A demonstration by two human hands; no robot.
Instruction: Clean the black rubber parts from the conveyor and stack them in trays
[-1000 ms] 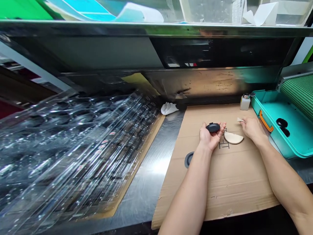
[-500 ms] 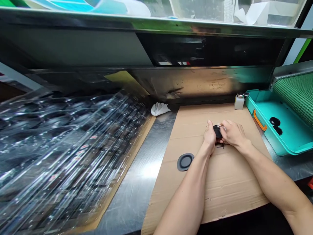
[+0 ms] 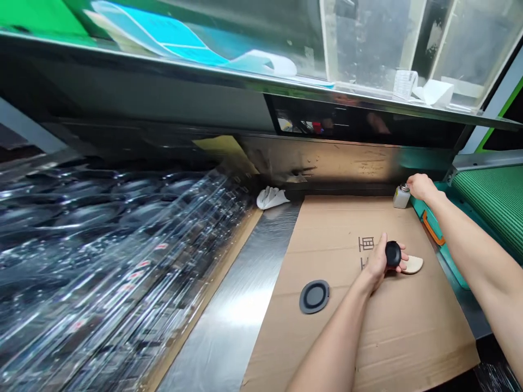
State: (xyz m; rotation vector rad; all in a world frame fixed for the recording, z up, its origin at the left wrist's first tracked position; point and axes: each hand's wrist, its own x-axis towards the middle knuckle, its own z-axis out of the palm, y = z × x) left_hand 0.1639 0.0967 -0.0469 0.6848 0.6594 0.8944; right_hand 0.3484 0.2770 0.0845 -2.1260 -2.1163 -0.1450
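Note:
My left hand (image 3: 382, 258) is closed round a small black round piece with a shallow dished face (image 3: 393, 253), held low over the cardboard sheet (image 3: 355, 326). Close by its fingertips lies a cream, half-round pad (image 3: 413, 265), partly hidden by the hand. My right hand (image 3: 423, 187) is stretched out to the far right, fingers curled together beside the metal top of a small whitish bottle (image 3: 401, 197); what the fingers hold, if anything, is hidden. A dark grey oval disc with a ringed centre (image 3: 314, 296) lies flat on the cardboard, left of my left forearm.
Clear plastic trays (image 3: 134, 267) are stacked on the left. A crumpled white glove (image 3: 272, 198) lies on the metal table (image 3: 229, 305). A teal bin (image 3: 451, 261) with an orange handle (image 3: 433, 228) stands right, beside a green conveyor belt (image 3: 494, 204). A metal shelf edge runs overhead.
My right hand has left the black piece and moved up and right to beside the bottle. My left hand keeps the piece, now lower and turned face up. The cream pad has come into view.

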